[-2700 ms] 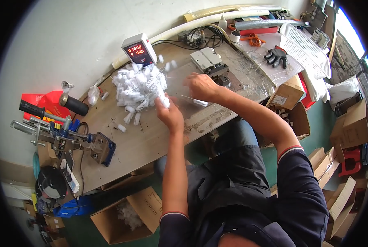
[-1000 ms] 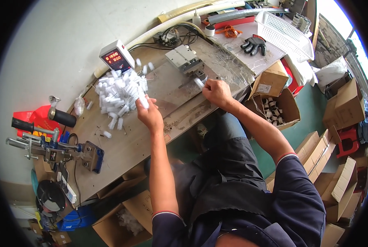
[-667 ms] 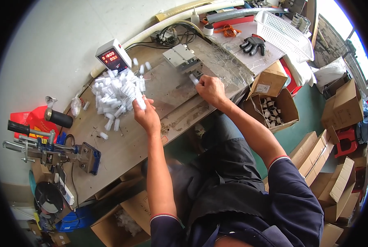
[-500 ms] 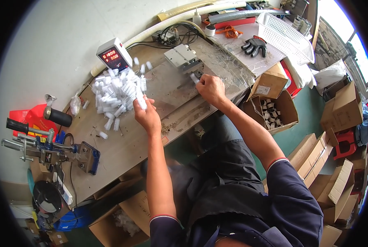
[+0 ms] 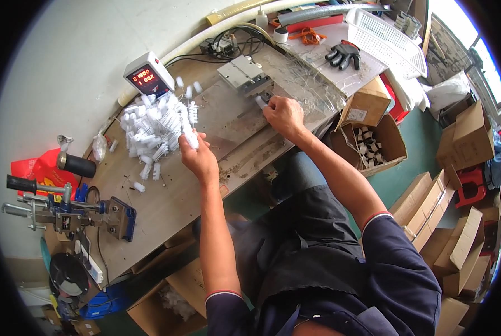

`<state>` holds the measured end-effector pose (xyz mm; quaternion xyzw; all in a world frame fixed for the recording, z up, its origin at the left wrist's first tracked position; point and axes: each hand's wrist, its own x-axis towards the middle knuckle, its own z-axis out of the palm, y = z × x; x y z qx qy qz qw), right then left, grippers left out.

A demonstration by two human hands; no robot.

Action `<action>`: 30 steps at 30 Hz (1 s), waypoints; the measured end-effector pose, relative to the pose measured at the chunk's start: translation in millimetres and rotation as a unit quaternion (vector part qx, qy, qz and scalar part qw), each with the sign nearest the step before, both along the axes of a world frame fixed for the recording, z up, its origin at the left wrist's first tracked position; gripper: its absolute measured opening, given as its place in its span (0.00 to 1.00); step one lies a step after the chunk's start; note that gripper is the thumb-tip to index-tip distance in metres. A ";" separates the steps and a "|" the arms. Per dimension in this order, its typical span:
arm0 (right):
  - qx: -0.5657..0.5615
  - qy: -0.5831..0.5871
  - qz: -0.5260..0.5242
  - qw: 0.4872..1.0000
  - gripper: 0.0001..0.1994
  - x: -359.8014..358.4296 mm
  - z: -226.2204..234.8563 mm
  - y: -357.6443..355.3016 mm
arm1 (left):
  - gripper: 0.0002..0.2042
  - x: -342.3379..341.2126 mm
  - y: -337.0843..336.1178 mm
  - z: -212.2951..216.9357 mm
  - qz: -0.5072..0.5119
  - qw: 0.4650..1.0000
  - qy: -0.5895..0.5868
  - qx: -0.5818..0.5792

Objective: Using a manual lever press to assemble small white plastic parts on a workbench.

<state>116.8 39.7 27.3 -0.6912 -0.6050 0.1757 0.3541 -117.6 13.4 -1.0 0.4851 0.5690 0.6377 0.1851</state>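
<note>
My left hand (image 5: 199,159) is closed around a small white bristle brush (image 5: 190,138) at the right edge of a heap of similar brushes (image 5: 155,126). Further right, my right hand (image 5: 284,116) is pinched on another white brush (image 5: 260,102), whose end sticks out to the left of the fingers. That brush is at the front of a small metal fixture (image 5: 253,85) with a grey block on top, fixed to the workbench (image 5: 150,218). My fingertips hide whether the brush touches the fixture. Behind the heap stands a white counter box (image 5: 150,74) with lit red digits.
A lever hand press (image 5: 71,210) stands at the bench's left end. Black cables (image 5: 249,42), a black-palmed glove (image 5: 343,55) and a white plastic basket (image 5: 386,43) lie toward the back. Right of the bench, an open carton (image 5: 393,148) holds small pale pieces.
The lit digits on the counter box have changed. The whole view has shifted slightly. Both hands keep their grips on the brushes, nearly in the same places.
</note>
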 end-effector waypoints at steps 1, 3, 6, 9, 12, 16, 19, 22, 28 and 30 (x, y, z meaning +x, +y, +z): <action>-0.004 0.005 -0.005 1.000 0.11 -0.6 1.6 1.1 | 0.07 0.6 -0.2 0.6 0.003 1.000 0.007 0.000; 0.025 -0.002 -0.019 1.000 0.12 -0.9 0.3 3.3 | 0.07 3.8 -0.4 -1.4 0.008 0.999 0.041 0.007; 0.063 0.000 -0.041 0.997 0.13 -4.8 -7.5 -3.8 | 0.05 7.1 -0.2 -4.2 0.013 0.993 0.115 0.022; 0.073 0.015 -0.039 0.996 0.13 -2.7 -9.3 -3.8 | 0.05 15.5 3.5 -5.3 0.005 0.980 0.200 0.027; 0.090 0.034 -0.040 0.995 0.12 0.2 -11.7 -4.7 | 0.04 38.8 6.3 2.2 -0.028 0.965 0.258 0.029; 0.124 0.039 -0.046 0.990 0.11 1.6 -16.2 -3.8 | 0.04 76.2 14.5 13.4 -0.071 0.961 0.265 -0.022; 0.136 0.053 -0.044 0.988 0.11 -0.2 -15.8 -4.7 | 0.06 88.2 19.1 11.8 -0.094 0.958 0.269 -0.017; 0.139 0.057 -0.042 0.988 0.10 -0.6 -15.9 -4.6 | 0.09 92.1 19.4 9.0 -0.084 0.949 0.304 0.021; 0.133 0.061 -0.035 0.989 0.10 2.9 -20.4 -2.7 | 0.12 95.2 14.8 11.9 -0.111 0.901 0.419 0.014; 0.133 0.074 -0.041 0.987 0.11 2.8 -18.8 -3.6 | 0.13 86.1 14.5 12.3 -0.099 0.903 0.418 0.004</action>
